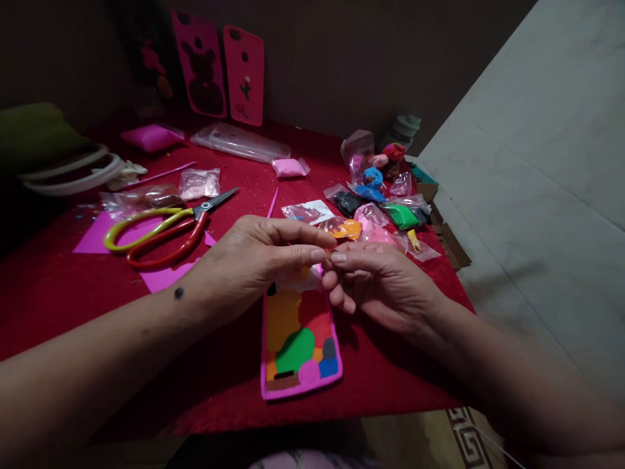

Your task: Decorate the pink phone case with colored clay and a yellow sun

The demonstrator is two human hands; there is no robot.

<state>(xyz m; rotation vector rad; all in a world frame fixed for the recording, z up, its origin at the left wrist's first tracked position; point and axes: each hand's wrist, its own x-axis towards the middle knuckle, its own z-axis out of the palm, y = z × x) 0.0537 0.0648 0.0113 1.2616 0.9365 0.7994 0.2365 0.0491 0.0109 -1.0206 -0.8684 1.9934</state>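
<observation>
Both hands meet fingertip to fingertip above the upper end of a phone case with a pink rim and patches of orange, red, green, blue, grey and pink. My left hand has its thumb and index finger pinched together; what they hold is too small to name. My right hand also pinches at the same spot, its other fingers curled beneath. The case lies flat on the red cloth, its top partly hidden by the hands.
Red and yellow scissors lie at the left on pink sheets. Bags of coloured clay, among them green and orange, spread at the right. Two pink cases lean on the wall behind clear cases.
</observation>
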